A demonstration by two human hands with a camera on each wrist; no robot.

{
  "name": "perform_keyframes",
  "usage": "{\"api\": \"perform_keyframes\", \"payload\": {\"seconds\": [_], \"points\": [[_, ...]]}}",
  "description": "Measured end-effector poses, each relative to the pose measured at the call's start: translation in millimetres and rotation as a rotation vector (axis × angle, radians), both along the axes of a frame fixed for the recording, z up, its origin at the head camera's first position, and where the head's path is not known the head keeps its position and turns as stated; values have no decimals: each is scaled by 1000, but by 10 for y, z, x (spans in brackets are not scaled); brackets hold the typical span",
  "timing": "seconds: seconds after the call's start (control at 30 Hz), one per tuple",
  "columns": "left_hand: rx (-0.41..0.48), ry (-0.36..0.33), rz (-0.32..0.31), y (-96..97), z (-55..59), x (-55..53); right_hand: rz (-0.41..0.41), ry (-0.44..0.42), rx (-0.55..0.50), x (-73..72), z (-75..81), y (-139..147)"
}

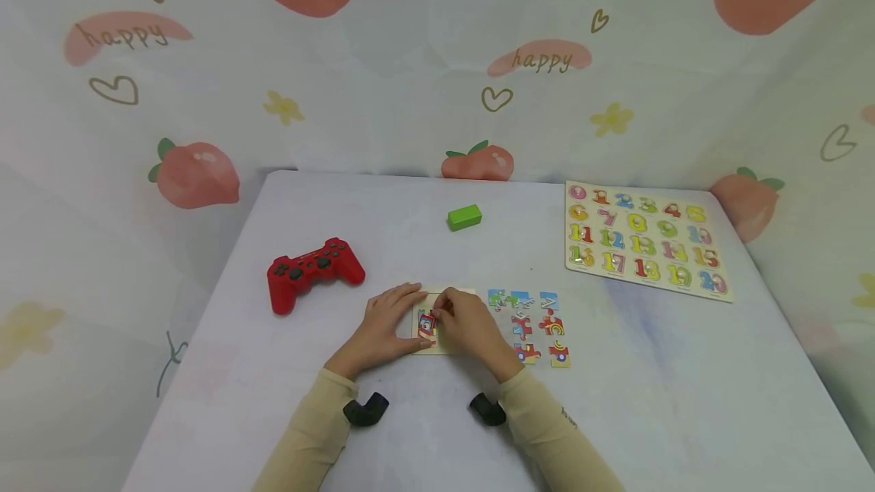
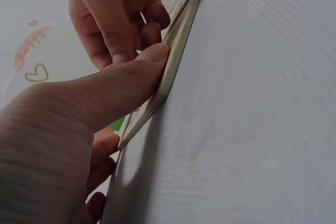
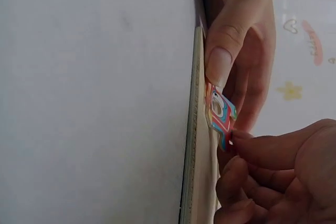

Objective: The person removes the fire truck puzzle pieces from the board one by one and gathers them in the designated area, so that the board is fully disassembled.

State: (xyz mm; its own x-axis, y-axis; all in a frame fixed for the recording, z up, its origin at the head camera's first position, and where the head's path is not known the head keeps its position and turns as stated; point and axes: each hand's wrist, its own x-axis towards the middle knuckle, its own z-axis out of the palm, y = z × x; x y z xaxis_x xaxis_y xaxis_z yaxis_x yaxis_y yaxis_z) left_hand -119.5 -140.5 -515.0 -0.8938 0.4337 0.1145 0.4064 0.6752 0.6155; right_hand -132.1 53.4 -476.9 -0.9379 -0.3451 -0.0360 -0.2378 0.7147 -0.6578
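A small wooden jigsaw board lies on the table between the two hands. My left hand is spread over its left side, its thumb pressing near the front edge and its fingers reaching toward the far corner. At the tray's left, a colourful jigsaw piece with a cartoon eye is pinched at one edge by my right hand. The right wrist view shows that jigsaw piece tilted up against the board, with the left thumb touching its other end. Several loose jigsaw pieces lie right of the board.
A red game controller lies to the left. Behind the board sits a green block. A number puzzle board lies at the far right. Two black wrist-worn objects show beside the sleeves. A patterned cloth hangs behind the table.
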Motion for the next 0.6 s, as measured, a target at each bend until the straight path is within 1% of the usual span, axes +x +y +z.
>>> {"api": "perform_keyframes", "payload": {"seconds": [0.13,0.23,0.47,0.6], "points": [[-2,-1,-3,2,1,-4,10,-26,-39,-36,-7,18],[-4,-3,-7,3,1,-6,0,-48,-64,-54,-1,21],[-14,-26,-2,4,-6,-8,-36,-115,-61,-80,6,12],[-5,-8,-2,4,-9,-10,-43,-146,-86,-103,27,28]]}}
